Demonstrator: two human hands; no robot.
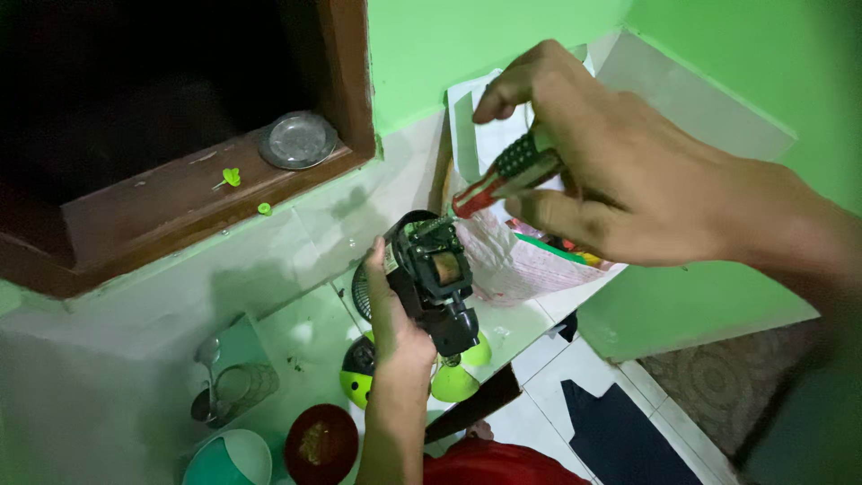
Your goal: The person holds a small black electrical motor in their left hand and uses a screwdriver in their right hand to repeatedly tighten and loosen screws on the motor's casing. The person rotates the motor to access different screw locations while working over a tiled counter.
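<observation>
**Head view: screwdriver on motor unit, work mid-way**

Head cam: left hand (395,314) clamped black motor unit (435,278), held over floor. Right hand (611,171) gripped screwdriver (503,175), tip at unit's top. Casing looked open, coil exposed; fasteners' status unclear.

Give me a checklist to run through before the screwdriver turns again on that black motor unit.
1. Left hand grips the black motor unit: ok.
2. Right hand holds the screwdriver by its patterned handle: ok.
3. Tip seated in a screw head: cannot tell, too small.
4. Unit braced on a surface: not ok, held in the air.
5. Lime-green parts below, apart from the work: ok.
</observation>
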